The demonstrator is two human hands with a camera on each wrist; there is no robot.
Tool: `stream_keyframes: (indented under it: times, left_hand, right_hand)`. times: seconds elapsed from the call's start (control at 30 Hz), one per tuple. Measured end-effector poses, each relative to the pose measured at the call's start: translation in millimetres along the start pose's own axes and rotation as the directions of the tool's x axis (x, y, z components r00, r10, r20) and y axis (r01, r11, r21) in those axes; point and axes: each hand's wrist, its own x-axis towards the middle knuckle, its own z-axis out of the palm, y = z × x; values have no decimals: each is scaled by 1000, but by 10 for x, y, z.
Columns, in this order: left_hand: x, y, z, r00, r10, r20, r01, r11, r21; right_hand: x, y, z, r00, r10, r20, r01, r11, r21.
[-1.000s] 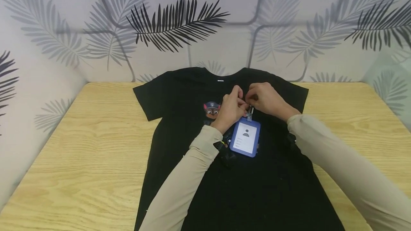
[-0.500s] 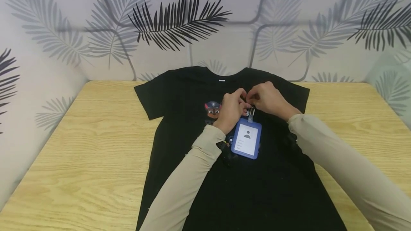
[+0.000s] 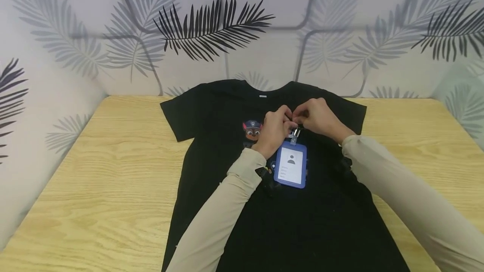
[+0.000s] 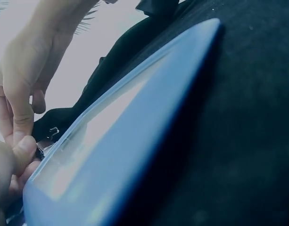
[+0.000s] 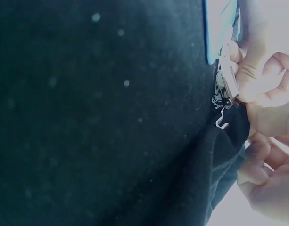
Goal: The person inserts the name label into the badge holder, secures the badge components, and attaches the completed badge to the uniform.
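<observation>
A black T-shirt (image 3: 234, 205) with a cartoon-dog print lies spread out, collar away from me. On its chest rests a blue-framed ID badge (image 3: 290, 165), hanging from a clear strap and a metal clip (image 5: 229, 82). My left hand (image 3: 273, 131) pinches at the clip, its thumb (image 4: 25, 145) beside the metal. Just right of it, my right hand (image 3: 317, 116) pinches a raised fold of the shirt's black fabric between thumb and fingers. Both hands' fingertips meet close together above the badge. Whether the clip's jaws bite the cloth is hidden by the fingers.
Beneath the shirt is a light wood-grain table (image 3: 109, 171), its bare surface showing on both sides. A pale wall covering (image 3: 242, 49) with leaf patterns rises directly behind the table's far edge. Both forearms reach across the shirt from the front.
The badge has shifted slightly down and straightened a little. Both hands stay nearly in place, with small finger movements at the clip and cloth. The whole view has drifted slightly.
</observation>
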Motion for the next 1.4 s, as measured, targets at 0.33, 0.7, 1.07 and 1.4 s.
stream_keyframes:
  times: [0.33,0.7,1.07,1.4]
  left_hand:
    - [65,53,-8,974,-214,77,224,958,-176]
    - [43,81,33,959,-283,-7,280,954,-107]
    - [68,79,13,973,-231,1,225,945,-237]
    - [59,30,20,986,-167,8,164,957,-237]
  right_hand:
    - [-16,21,-110,994,67,91,-61,996,-66]
    - [-56,-15,-36,988,-30,151,77,945,-318]
    - [-20,29,-62,994,-63,89,73,992,-108]
    - [-70,19,-121,990,47,130,-45,999,-17]
